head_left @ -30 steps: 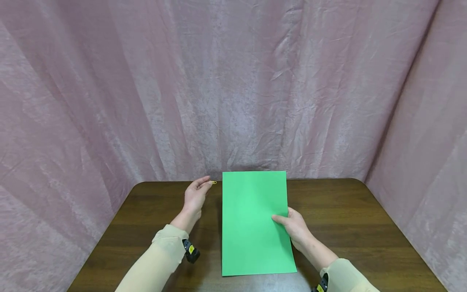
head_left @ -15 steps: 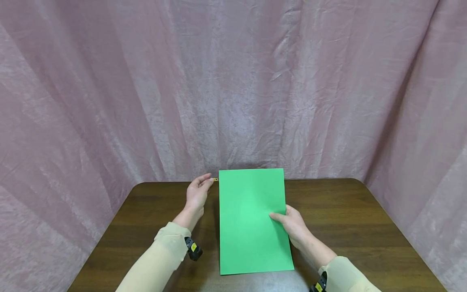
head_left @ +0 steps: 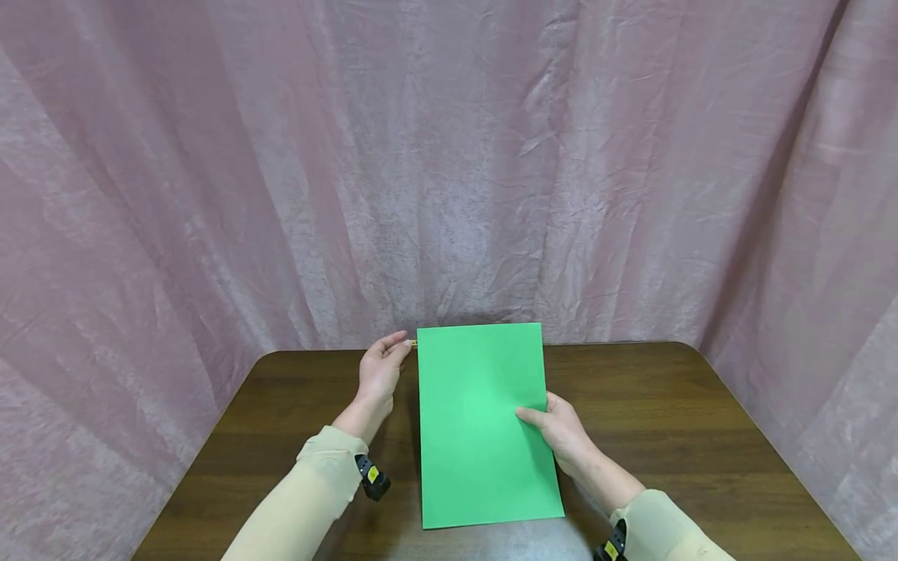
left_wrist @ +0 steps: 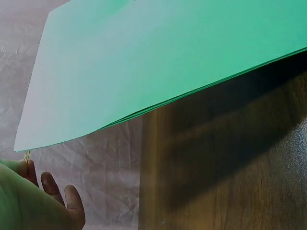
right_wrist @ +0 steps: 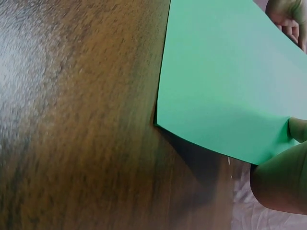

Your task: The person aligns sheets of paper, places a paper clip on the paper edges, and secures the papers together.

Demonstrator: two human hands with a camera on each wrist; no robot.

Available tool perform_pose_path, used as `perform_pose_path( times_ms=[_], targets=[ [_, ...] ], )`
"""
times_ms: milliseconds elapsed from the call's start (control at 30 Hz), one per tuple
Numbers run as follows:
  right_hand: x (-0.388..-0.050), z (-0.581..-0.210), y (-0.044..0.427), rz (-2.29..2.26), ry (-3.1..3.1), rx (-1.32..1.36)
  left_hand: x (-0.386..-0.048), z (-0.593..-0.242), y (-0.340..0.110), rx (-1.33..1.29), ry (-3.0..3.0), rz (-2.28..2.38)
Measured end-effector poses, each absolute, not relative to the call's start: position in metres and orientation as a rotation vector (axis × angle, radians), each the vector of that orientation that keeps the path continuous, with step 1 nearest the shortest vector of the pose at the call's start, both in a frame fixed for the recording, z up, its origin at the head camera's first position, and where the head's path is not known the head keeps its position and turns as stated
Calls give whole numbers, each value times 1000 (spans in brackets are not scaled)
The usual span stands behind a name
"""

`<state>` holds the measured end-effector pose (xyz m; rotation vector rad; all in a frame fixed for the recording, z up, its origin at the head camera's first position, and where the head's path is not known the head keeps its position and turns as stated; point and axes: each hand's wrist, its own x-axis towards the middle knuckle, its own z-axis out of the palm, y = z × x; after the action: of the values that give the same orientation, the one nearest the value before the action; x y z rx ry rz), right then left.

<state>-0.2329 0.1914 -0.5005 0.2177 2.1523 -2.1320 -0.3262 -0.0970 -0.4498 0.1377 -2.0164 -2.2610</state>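
Note:
Several layers of green paper are held up off the table, their loose edges visible in the left wrist view. My right hand grips them at the right edge, thumb on top and the other fingers behind. At the upper left corner, my left hand pinches a small yellow paper clip between thumb and index finger. The clip's tip meets the paper's edge there; whether it is slid over the sheets is too small to tell. The remaining left fingers are loosely bent.
A brown wooden table lies under the paper, which casts a shadow on it. Pink curtains hang behind the table and at both sides.
The paper and my right hand have shifted slightly left and up. My left hand has moved a little right, bringing the clip from beside the paper to its corner.

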Motion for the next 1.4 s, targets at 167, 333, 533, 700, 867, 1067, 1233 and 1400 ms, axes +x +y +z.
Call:
perform_pose_path(
  times_ms=[167, 333, 533, 700, 867, 1067, 1233, 1400],
  targets=[
    [-233, -499, 190, -2135, 2147, 229, -326, -449, -98, 146, -2007, -2276],
    [-233, -498, 189, -2125, 2154, 232, -326, -448, -97, 143, -1978, -2290],
    [-233, -498, 188, -2137, 2138, 224, -323, -449, -96, 158, -1981, -2279],
    [-232, -500, 188, -2137, 2131, 219, -322, -450, -97, 143, -1973, -2297],
    [-232, -502, 188, -2148, 2131, 228, -321, -450, -97, 142, -1970, -2307],
    [-232, -503, 187, -2151, 2126, 237, -321, -450, -97, 153, -1959, -2300],
    [-231, -503, 187, -2147, 2130, 237, -321, -452, -97, 140, -1960, -2300],
    [-230, -503, 187, -2142, 2135, 234, -321, -454, -98, 131, -1967, -2315]
  ],
)
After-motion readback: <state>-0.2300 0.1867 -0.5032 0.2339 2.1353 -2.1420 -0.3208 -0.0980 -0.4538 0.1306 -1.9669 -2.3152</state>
